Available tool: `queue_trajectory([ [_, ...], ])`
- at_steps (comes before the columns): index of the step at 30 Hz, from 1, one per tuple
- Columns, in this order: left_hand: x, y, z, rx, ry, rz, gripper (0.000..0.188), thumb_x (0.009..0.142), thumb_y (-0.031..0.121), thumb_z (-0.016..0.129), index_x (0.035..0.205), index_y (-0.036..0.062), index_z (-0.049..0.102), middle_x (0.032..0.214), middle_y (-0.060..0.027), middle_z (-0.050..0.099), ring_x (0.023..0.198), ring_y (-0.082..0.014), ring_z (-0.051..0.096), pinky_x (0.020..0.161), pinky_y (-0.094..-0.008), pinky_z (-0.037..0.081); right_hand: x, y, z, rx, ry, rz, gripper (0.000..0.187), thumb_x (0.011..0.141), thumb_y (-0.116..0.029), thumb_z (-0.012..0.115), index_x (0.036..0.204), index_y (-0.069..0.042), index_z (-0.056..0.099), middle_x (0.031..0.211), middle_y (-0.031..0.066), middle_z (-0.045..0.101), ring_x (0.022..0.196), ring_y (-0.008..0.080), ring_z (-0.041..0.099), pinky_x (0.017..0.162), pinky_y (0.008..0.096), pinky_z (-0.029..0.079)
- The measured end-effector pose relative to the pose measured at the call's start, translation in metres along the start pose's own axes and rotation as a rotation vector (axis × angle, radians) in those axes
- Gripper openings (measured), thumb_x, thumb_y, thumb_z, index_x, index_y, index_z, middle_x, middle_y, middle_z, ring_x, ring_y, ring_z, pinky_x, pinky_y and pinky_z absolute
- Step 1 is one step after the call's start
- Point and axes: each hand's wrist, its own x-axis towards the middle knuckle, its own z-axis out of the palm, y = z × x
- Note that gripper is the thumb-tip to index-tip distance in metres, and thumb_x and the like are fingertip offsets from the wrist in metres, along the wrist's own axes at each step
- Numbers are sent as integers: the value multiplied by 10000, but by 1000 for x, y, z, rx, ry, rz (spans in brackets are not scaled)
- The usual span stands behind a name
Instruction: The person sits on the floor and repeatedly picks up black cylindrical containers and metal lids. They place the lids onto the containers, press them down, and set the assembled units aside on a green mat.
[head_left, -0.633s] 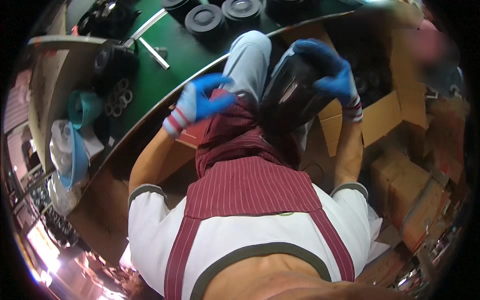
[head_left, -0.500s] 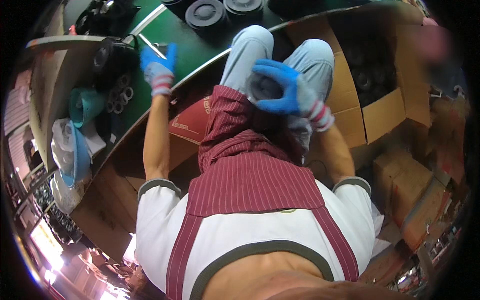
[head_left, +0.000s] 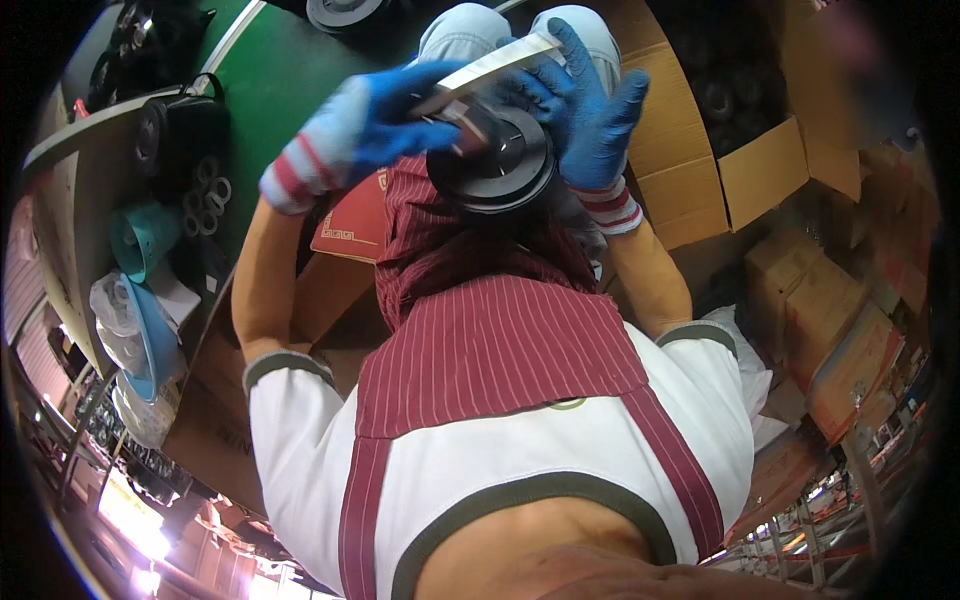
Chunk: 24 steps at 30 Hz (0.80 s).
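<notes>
- My left grip [head_left: 375, 125], in a blue-coated glove with a white cuff striped red, has its fingers and thumb closed around one end of a silvery flat-barred metal tool [head_left: 500, 66]
- That tool slants up toward my right side, its bar above a black round ribbed-looking plastic part [head_left: 490, 190], its shorter stem pointing down at the part's face; blur keeps me from telling whether they touch
- The black part sits over my lap between my two hands, its disc-like face turned up
- My right grip [head_left: 590, 125], gloved the same way, is spread, thumb well out and index finger raised beside the tool's far end; I cannot tell whether its lower fingers touch the part
- Under it all are my maroon pinstriped cloth apron [head_left: 490, 350] and pale blue trouser knees [head_left: 465, 30]
- To my left, the green-topped counter [head_left: 265, 90] carries pale flat rings [head_left: 205, 200]
- To my right stands a brown cardboard box [head_left: 765, 175], flaps out, with dark round pieces inside
</notes>
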Motion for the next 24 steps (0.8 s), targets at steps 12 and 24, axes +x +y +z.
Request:
queue_trajectory([
  [12, 23, 74, 108, 810, 248, -525, 734, 986, 497, 623, 1561, 138, 343, 1102, -217, 721, 879, -382, 748, 712, -478, 621, 55, 0, -37, 143, -310, 153, 421, 1079, -204, 486, 1421, 40, 527, 898, 64, 697, 934, 184, 671, 897, 337, 536],
  [24, 18, 31, 69, 838, 402, 237, 234, 962, 156, 580, 1141, 44, 680, 836, -170, 688, 700, -348, 703, 616, -378, 553, 4, -2, -84, 104, -676, -63, 448, 1142, -326, 272, 779, -137, 455, 684, -21, 385, 775, 171, 473, 1159, 499, 346],
])
